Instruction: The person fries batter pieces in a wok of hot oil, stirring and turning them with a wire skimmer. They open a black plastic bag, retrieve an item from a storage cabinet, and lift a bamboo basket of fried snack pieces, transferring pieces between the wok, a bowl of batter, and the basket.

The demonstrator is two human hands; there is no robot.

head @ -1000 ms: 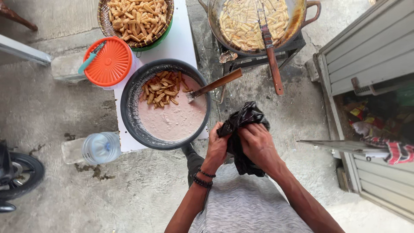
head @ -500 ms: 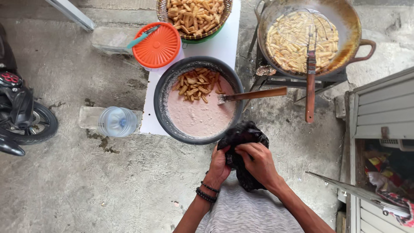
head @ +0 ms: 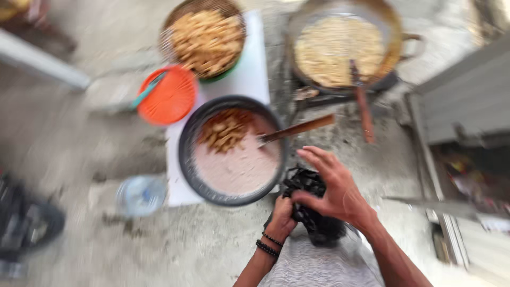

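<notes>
Since the earlier frame, the right hand [head: 334, 191] has lifted off the black cloth [head: 311, 204], fingers spread wide above it, while the left hand [head: 281, 215] grips the cloth from below, just beside the dark basin of batter [head: 234, 151] on the white table [head: 249, 79]. Wiping well likely means keeping the cloth bunched firmly and clear of the wooden-handled spoon [head: 297, 129].
</notes>
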